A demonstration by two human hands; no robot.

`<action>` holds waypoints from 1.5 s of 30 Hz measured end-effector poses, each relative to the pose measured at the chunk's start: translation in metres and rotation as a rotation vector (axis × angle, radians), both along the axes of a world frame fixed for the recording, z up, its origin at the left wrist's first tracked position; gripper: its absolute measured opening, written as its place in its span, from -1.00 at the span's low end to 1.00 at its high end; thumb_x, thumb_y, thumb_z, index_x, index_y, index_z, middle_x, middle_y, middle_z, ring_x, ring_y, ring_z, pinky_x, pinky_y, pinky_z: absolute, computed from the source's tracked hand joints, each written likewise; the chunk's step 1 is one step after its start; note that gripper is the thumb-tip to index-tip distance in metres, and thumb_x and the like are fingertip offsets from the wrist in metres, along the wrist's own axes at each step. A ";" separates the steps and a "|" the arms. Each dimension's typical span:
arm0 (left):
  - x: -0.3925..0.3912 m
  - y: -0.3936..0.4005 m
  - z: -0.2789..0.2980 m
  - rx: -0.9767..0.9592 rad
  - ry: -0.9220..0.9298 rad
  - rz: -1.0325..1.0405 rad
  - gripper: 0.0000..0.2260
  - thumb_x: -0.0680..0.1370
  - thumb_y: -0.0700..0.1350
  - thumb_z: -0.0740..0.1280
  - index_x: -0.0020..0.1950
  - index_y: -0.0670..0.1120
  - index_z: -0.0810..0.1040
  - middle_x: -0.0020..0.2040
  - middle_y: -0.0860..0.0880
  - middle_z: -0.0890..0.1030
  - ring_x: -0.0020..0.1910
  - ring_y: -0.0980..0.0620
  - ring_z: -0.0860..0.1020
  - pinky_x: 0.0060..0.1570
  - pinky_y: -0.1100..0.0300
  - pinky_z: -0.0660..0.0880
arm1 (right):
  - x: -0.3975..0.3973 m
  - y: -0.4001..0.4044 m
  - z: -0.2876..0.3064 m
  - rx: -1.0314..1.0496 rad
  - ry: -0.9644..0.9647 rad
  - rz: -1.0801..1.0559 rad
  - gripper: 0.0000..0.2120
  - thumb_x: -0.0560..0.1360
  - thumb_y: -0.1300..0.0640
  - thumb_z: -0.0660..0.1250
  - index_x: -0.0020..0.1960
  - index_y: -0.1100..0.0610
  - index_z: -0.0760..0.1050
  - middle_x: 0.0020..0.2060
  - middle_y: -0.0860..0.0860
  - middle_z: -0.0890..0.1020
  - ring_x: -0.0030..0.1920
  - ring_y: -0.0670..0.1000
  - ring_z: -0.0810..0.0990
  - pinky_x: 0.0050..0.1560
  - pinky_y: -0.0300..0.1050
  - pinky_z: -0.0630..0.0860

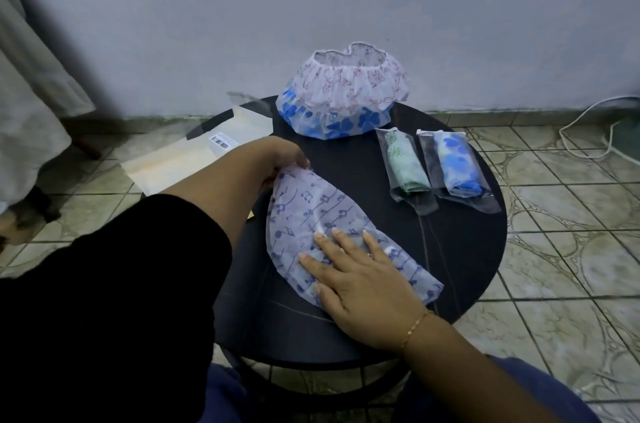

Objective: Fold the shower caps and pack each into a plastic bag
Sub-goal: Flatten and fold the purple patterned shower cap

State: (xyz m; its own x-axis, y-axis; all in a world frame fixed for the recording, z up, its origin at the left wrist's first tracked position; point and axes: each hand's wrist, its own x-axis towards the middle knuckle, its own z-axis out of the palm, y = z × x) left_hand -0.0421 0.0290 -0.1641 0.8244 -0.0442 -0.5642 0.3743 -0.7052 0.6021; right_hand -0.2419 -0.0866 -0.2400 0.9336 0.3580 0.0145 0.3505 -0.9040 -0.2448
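A white shower cap with blue music notes (311, 211) lies folded in a half-moon on the round black table (460, 249). My right hand (360, 280) presses flat on its near end with straight fingers. My left hand (280, 159) pinches the cap's far tip. At the table's back stand two open caps stacked, one with pink print (349, 79) over one with blue flowers (332, 121). On the right lie two packed plastic bags, one holding a green cap (407, 163), the other a blue cap (457, 166).
Empty clear plastic bags (194, 152) with a barcode label hang over the table's left edge. A tiled floor surrounds the table. A white cable (588, 131) runs along the right wall. Grey fabric (31, 104) hangs at the left.
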 end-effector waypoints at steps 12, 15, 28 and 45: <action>0.007 0.000 -0.025 0.030 -0.296 -0.104 -0.67 0.57 0.10 0.28 0.16 -0.11 0.56 0.15 -0.12 0.56 0.00 -0.04 0.53 0.00 0.12 0.46 | 0.002 0.000 0.000 0.017 -0.007 -0.020 -0.43 0.51 -0.16 -0.23 0.51 -0.15 0.06 0.53 -0.08 0.01 0.53 -0.02 -0.11 0.38 -0.04 -0.44; 0.008 0.003 -0.021 0.131 -0.315 -0.181 -0.53 0.55 0.23 0.21 0.23 -0.11 0.51 0.23 -0.12 0.52 0.09 -0.06 0.49 0.07 0.11 0.40 | 0.000 -0.001 0.000 0.006 -0.002 -0.018 -0.44 0.51 -0.16 -0.23 0.51 -0.17 0.01 0.54 -0.10 -0.05 0.53 -0.06 -0.16 0.39 -0.03 -0.42; 0.017 0.004 -0.031 -0.400 -0.154 0.197 -0.35 0.41 -0.09 0.51 0.44 -0.01 0.32 0.29 -0.12 0.50 0.14 -0.08 0.55 0.16 -0.04 0.52 | 0.000 -0.003 -0.001 -0.007 0.040 -0.019 -0.45 0.50 -0.18 -0.25 0.50 -0.24 -0.09 0.53 -0.06 -0.20 0.51 -0.05 -0.28 0.40 -0.03 -0.43; -0.093 0.003 -0.040 0.242 -1.060 -0.463 -0.71 0.62 -0.01 0.18 0.30 0.04 0.52 0.36 0.02 0.46 0.40 0.02 0.32 0.31 0.07 0.20 | 0.001 -0.002 -0.003 0.017 0.011 -0.011 -0.37 0.44 -0.19 -0.28 0.48 -0.21 0.11 0.54 -0.01 -0.03 0.53 -0.01 -0.12 0.47 0.02 -0.26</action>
State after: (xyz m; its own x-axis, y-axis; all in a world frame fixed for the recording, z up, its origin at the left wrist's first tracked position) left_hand -0.1347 0.0319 -0.2045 0.8194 -0.4479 0.3578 -0.5535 -0.7805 0.2905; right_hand -0.2408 -0.0890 -0.2426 0.9375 0.3479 0.0102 0.3381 -0.9033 -0.2642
